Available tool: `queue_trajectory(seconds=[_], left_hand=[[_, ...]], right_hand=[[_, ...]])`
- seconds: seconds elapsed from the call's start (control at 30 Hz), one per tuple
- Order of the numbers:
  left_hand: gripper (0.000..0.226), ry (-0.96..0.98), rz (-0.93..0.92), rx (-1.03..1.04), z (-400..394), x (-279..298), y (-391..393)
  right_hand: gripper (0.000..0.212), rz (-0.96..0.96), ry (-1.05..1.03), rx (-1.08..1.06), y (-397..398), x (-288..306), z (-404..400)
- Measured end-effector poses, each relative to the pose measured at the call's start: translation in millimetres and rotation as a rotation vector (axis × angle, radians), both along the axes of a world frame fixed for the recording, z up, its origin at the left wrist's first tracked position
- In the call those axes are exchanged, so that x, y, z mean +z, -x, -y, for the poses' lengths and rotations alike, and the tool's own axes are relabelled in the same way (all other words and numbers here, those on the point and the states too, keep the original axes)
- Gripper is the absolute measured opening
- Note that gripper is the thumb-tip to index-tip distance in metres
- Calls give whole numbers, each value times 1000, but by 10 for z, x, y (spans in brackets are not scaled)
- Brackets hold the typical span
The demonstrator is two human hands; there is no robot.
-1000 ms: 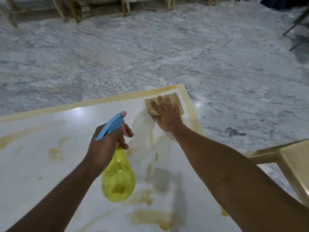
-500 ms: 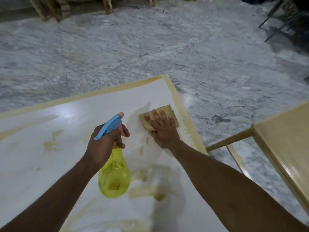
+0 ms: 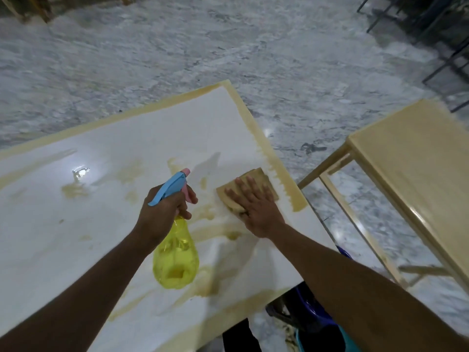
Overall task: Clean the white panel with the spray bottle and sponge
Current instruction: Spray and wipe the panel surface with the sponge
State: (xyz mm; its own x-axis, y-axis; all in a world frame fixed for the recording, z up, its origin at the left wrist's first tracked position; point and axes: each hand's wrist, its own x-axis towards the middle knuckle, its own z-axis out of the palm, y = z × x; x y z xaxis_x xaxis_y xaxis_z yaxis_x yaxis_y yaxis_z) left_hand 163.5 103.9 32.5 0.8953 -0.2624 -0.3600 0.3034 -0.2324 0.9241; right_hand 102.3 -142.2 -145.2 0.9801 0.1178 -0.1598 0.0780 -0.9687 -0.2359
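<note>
While L hand (image 3: 162,212) grips 1 spray bottle (image 3: 175,260), R hand (image 3: 256,209) flat on 1 sponge (image 3: 256,180).

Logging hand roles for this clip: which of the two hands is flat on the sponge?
The right hand, fingers spread flat on the tan rectangular sponge near the white panel's right edge; the left hand grips the yellow spray bottle.

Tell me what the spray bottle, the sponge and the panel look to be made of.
Spray bottle: likely plastic, see-through yellow body, opaque blue and pink trigger head.
Sponge: tan and matte; looks like soft foam, since it bulges under the right hand.
White panel: smooth and glossy, mirroring a light; possibly laminate or painted board, with yellowish smears and edge band.
</note>
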Motion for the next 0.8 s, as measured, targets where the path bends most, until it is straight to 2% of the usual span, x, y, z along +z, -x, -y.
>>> queue_trajectory(seconds=[0.13,0.3,0.43,0.57,0.7,0.77,0.8], left_hand=[[30,10,-27,-50,-4,-54,279],[51,14,-43,-99,6,-102,583],[46,-4,-33,-107,-22,-103,810],[55,-8,-40,-127,-67,-48,1004],[52,6,-63,-141,-140,19,1144],[50,7,-81,-142,-182,49,1188],[47,3,-91,-138,-206,66,1197]], right_hand=[[66,-27,21,-15,556,6,1],[63,-73,4,-35,1214,106,-22],[66,-135,6,-57,1692,161,-45],[63,-204,1,-49,2035,280,-30],[56,-283,-211,-118,2166,478,50],[51,-340,-445,-257,2127,658,64],[47,-362,-629,-344,2084,743,72]])
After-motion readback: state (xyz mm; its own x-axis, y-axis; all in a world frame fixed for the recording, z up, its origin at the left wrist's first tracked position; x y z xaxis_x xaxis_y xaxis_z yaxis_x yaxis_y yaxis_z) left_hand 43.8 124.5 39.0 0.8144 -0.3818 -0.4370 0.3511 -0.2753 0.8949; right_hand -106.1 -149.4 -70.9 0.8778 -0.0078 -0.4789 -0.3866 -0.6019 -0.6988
